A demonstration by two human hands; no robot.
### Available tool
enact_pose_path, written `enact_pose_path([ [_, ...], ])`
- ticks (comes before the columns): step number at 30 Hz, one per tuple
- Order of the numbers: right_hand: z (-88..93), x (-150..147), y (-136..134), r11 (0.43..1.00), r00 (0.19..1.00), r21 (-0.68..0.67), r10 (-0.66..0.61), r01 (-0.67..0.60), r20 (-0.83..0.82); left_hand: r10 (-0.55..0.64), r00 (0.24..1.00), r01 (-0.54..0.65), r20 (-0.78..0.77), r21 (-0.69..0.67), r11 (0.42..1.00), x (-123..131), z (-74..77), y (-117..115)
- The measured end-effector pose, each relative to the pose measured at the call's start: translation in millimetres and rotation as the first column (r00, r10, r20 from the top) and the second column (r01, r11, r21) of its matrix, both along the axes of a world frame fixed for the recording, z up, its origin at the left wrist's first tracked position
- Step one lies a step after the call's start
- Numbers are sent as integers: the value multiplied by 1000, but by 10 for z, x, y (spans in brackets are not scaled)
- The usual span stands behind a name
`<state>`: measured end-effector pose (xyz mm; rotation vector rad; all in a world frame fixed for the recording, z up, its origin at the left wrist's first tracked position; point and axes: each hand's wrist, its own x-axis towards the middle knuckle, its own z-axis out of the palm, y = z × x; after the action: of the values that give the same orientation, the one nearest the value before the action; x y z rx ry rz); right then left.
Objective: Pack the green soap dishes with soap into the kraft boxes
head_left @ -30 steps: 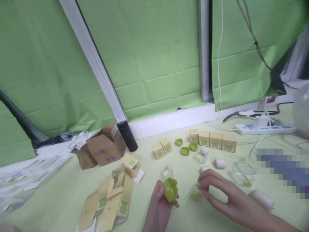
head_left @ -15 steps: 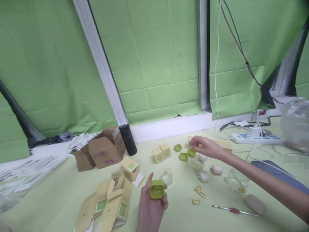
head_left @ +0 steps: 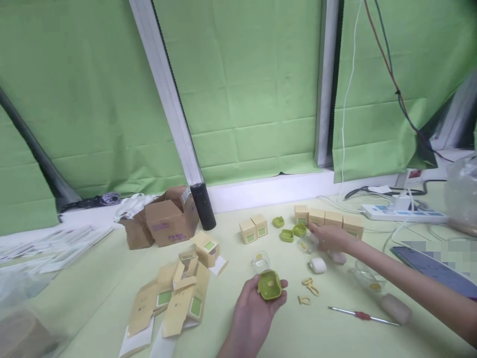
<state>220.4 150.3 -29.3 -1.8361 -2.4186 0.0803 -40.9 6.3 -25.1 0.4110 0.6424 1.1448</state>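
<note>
My left hand [head_left: 257, 308] holds a small green silicone case [head_left: 270, 285] in its fingers, the hollow side facing me. My right hand [head_left: 330, 237] reaches across to a clear plastic case [head_left: 307, 243] and overlaps its right edge; whether it grips anything is hidden by blur. Just behind the clear case lie green silicone pieces [head_left: 287, 235]. Another clear case [head_left: 261, 259] stands beyond my left hand. A white rounded earbud case [head_left: 317, 265] rests below my right hand, and a pinkish one [head_left: 338, 257] is partly covered by the wrist.
Small yellow boxes [head_left: 325, 219] line the back right. Flattened cartons [head_left: 184, 298] and an open brown box [head_left: 169, 219] are at left, beside a black bottle [head_left: 203, 206]. Yellow clips [head_left: 310, 287], a red-handled tool [head_left: 362, 315], a phone [head_left: 434, 273] and a power strip [head_left: 404, 214] lie at right.
My left hand has moved right and turned the green case so its inside shows more. My right hand has come away from the back boxes, down and right to the clear case.
</note>
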Motion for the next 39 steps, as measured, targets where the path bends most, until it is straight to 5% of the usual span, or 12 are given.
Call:
enact_pose_path([
  [5,69,101,-123,999,983,4,-36,37,-179,-212,977,212,-37,17,977,39,-141,-24],
  [9,182,28,-478,997,905,60,66,-45,-419,-227,974,227,-5,-27,974,93,-220,-42],
  [12,166,-262,-907,978,791,18,179,-208,-585,-234,972,235,34,-30,972,151,-275,-61],
  [14,123,-496,-1198,929,557,-17,207,-369,-805,-253,966,254,42,-16,967,193,-306,-80],
  [16,79,-678,-1425,935,491,39,220,-352,-843,-273,961,273,42,-15,962,232,-318,-106],
  [22,4,-767,-1623,830,658,247,549,-500,-515,-307,947,303,94,55,951,314,-272,-167],
  [39,-196,-857,-1707,819,723,422,555,-388,-412,-228,960,247,-164,106,963,281,-504,-233],
])
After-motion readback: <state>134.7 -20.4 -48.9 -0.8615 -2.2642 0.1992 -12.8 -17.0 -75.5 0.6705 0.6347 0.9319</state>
